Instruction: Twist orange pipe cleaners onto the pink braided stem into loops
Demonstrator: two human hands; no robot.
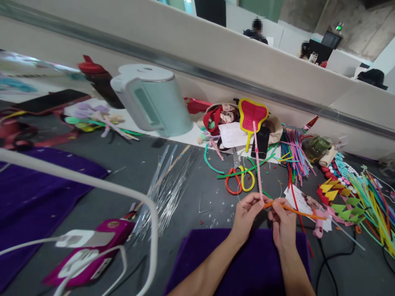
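Note:
My left hand pinches the lower end of a long pink twisted stem, which points up and away from me. An orange strip starts at that lower end and runs off to the right. My right hand has its fingers closed on this orange strip, close beside my left hand. Both hands are above the far edge of a folded purple cloth. Beyond them lie scissors with one red and one yellow handle, and a red fan shape with a yellow rim.
A pale blue kettle and a dark bottle stand at the back left. Silvery wires lie left of my hands. A magenta power strip with white cables sits front left. Colourful strips are heaped at the right.

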